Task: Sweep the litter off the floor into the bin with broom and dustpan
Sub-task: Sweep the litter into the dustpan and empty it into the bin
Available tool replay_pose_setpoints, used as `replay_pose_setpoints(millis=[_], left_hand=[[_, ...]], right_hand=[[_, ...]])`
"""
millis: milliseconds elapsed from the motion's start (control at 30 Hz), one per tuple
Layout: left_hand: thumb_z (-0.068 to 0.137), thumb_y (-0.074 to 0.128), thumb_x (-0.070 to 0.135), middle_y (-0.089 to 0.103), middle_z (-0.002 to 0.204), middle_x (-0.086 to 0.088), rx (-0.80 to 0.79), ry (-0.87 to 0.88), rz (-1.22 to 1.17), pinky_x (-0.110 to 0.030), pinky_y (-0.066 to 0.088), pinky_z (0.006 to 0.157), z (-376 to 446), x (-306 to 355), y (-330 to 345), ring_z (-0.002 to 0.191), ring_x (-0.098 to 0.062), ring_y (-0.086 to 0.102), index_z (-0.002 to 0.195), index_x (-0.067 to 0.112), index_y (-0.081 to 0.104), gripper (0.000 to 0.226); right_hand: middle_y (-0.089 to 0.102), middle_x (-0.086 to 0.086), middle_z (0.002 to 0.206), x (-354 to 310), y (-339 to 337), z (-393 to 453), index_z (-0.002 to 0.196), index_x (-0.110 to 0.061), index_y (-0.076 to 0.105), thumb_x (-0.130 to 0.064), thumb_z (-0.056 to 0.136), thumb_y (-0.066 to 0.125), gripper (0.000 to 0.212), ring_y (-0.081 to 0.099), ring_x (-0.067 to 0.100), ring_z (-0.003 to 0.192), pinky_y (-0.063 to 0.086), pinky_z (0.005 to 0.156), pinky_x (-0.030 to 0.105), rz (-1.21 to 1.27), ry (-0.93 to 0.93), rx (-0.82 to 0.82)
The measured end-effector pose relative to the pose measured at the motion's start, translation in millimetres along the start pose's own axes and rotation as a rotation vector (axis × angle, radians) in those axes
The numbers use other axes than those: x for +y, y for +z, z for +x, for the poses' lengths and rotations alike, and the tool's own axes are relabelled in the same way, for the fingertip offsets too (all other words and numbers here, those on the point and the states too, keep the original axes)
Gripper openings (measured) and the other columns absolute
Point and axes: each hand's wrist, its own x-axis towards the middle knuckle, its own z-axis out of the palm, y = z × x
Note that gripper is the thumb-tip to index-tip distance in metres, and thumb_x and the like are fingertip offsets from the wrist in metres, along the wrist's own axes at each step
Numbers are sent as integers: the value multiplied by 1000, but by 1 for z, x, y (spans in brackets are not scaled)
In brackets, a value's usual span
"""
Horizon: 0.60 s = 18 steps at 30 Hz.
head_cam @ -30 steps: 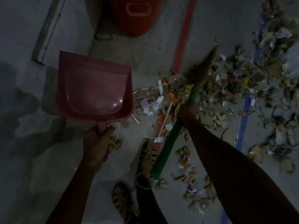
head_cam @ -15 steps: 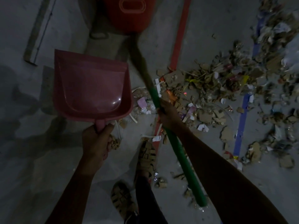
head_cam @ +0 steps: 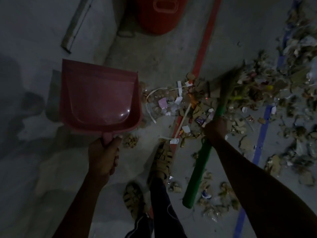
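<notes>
Standing with sandalled feet (head_cam: pixel 163 157) astride the red floor line (head_cam: pixel 205 42). Left hand (head_cam: pixel 103 155) wrapped tight round the handle of the pink dustpan (head_cam: pixel 99 98), pan held off the floor, mouth away from the body, empty by the look of it. Right hand (head_cam: pixel 215 129) clamped round the green broom handle (head_cam: pixel 200 170), bristles (head_cam: pixel 229 83) blurred out over the heap of litter (head_cam: pixel 188 103). Half a second ago swung left across the dustpan's right edge; now back out to the right, so likely reaching for another stroke. Litter lying just beside the dustpan and spreading right across the blue line (head_cam: pixel 262 133). Beyond, red bin (head_cam: pixel 157 14) at the top edge, well apart. Nothing gathered yet, by appearance.
</notes>
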Motion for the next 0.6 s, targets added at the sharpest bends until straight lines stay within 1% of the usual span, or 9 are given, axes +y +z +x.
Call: replay_pose_setpoints(millis=[67, 133, 200, 267, 333, 400, 433, 500, 600], left_hand=[[93, 72, 29, 45, 51, -2, 5, 5, -11, -19, 26, 43, -10, -9, -15, 37, -14, 38, 72, 16, 53, 31], [93, 71, 28, 45, 51, -2, 19, 0, -25, -20, 25, 44, -23, -17, -32, 36, -13, 37, 76, 14, 54, 28], [94, 72, 25, 45, 49, -1, 35, -1, -44, -21, 25, 44, -36, -26, -49, 35, -12, 37, 78, 12, 55, 27], [93, 72, 24, 47, 48, 0, 67, -2, -36, -22, 26, 44, -47, -35, -64, 34, -11, 38, 75, 10, 55, 29], [93, 72, 24, 47, 45, 1, 99, -12, -26, -19, 26, 42, -55, -45, -79, 34, -12, 39, 71, 9, 55, 32], [93, 73, 25, 46, 46, -1, 110, -13, -32, -19, 26, 44, -61, -56, -91, 36, -15, 39, 71, 9, 56, 32], [92, 73, 26, 46, 47, -3, 113, -12, -36, -19, 26, 43, -63, -61, -96, 37, -15, 39, 71, 8, 56, 33], [92, 74, 26, 47, 49, -6, 124, -8, -50, -21, 27, 44, -67, -70, -105, 39, -17, 41, 70, 8, 56, 34], [91, 74, 25, 48, 51, -6, 148, -27, -81, -26, 28, 47, -71, -81, -111, 42, -17, 42, 69, 9, 56, 33]], right_hand=[[48, 16, 134, 1, -2, -22, 135, -7, 49, -1, 90, 57, 46, 61, 35, 104, 58, 82, 45, -9, -92, 30], [45, 14, 135, -1, 3, -54, 130, -11, 48, -2, 95, 50, 36, 61, 33, 96, 60, 70, 50, 27, -229, 11], [43, 11, 133, -5, 16, -90, 132, -14, 48, -4, 97, 46, 36, 61, 29, 90, 60, 65, 48, 31, -385, -24], [40, 11, 140, -12, 34, -123, 138, -10, 46, -6, 97, 47, 41, 61, 27, 90, 59, 67, 44, 24, -543, -85], [35, 12, 149, -21, 55, -155, 144, -9, 42, -7, 97, 49, 48, 61, 31, 100, 60, 77, 44, 7, -680, -190], [35, 13, 151, -33, 75, -182, 146, -8, 41, -7, 97, 50, 50, 57, 26, 107, 55, 85, 32, -13, -774, -287], [37, 13, 150, -38, 85, -193, 146, -8, 42, -7, 97, 50, 49, 58, 24, 104, 56, 80, 30, -23, -802, -327], [39, 11, 148, -46, 101, -209, 145, -11, 43, -9, 99, 49, 47, 63, 29, 95, 59, 67, 37, -37, -801, -420], [51, 12, 130, -45, 120, -213, 144, -20, 41, -11, 100, 45, 46, 65, 30, 78, 51, 41, 28, -40, -588, -571]])
